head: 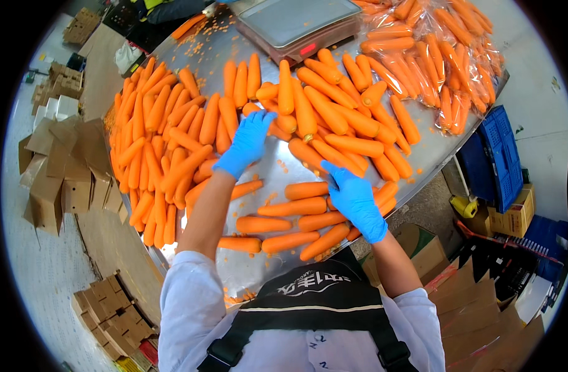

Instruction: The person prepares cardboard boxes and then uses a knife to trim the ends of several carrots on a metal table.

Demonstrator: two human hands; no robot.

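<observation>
Both my hands wear blue gloves over a metal table (284,160) covered in carrots. My left hand (248,139) reaches to the middle of the table, its fingertips over a carrot (284,123); whether they grip it is hidden. My right hand (356,197) is above the near right side, index finger pointing at a carrot (307,156). A small dark shape shows by its thumb, too unclear to name. Loose carrots (291,207) lie in rough rows near me. A large heap of carrots (158,139) is at the left, another pile (344,116) at the right.
A weighing scale (298,23) stands at the table's far side. Clear plastic bags of carrots (433,60) fill the far right corner. Orange scraps (214,37) litter the metal. Cardboard boxes (65,172) and blue plastic crates (500,158) stand on the floor. Another person's dark clothing (172,11) shows beyond.
</observation>
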